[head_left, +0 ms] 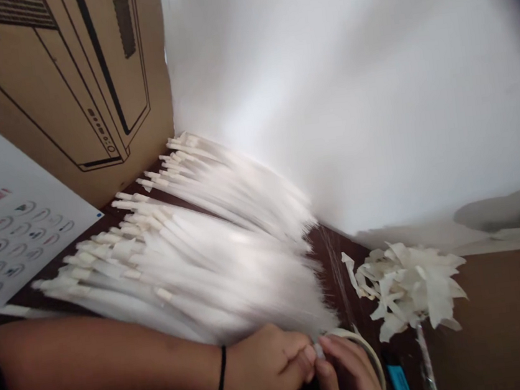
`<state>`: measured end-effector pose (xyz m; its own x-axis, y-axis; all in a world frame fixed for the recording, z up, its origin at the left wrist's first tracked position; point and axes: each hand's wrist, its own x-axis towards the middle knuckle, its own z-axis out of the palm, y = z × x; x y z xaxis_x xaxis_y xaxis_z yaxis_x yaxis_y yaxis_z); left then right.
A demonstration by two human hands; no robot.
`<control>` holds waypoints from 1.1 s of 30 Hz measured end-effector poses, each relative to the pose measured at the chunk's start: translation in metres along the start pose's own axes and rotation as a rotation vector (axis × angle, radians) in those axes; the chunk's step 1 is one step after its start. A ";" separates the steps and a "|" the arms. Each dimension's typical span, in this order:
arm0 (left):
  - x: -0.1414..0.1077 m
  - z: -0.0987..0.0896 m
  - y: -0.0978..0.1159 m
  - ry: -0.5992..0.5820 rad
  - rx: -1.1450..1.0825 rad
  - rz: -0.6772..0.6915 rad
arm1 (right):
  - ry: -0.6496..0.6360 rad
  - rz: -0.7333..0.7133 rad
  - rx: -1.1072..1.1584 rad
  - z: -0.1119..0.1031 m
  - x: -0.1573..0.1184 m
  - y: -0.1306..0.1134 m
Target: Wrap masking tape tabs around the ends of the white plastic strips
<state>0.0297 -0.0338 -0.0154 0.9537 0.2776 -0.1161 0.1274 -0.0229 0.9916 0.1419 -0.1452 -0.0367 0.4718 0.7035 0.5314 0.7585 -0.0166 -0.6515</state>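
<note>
My left hand (268, 369), with a black band at the wrist, is closed at the bottom centre. Meeting it fingertip to fingertip, my right hand (348, 369) is pinched shut. A small whitish tip (318, 351) shows between the two hands; the rest of that piece is mostly hidden by my fingers. Just behind my right hand lies a roll of cream tape (375, 357), partly covered. Beyond my left forearm, many thin white fibre bundles (231, 267) lie side by side, their left ends wrapped in cream tape and their right ends frayed.
A cardboard box (151, 107) stands at the back left beside a printed sheet (19, 185). White paper (395, 110) covers the back right. Crumpled cream tape strips (421, 289) cluster at right, near a teal object (398, 382) and a shiny clear stick (427, 364).
</note>
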 end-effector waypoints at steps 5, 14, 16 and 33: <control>0.000 0.001 0.000 0.011 0.019 0.032 | 0.037 0.006 0.064 0.002 0.002 -0.004; -0.002 0.002 0.002 0.007 -0.077 -0.010 | -0.016 -0.085 0.015 -0.005 0.016 -0.011; -0.003 0.003 0.000 -0.003 -0.161 -0.022 | 0.011 -0.079 0.025 -0.004 0.015 -0.011; -0.016 -0.017 0.061 -0.167 -0.466 0.045 | -0.503 -0.267 -0.373 -0.080 0.023 0.014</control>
<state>0.0172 -0.0237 0.0480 0.9910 0.1273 -0.0423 -0.0139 0.4108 0.9116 0.1998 -0.1862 0.0095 0.0487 0.9608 0.2728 0.9668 0.0233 -0.2545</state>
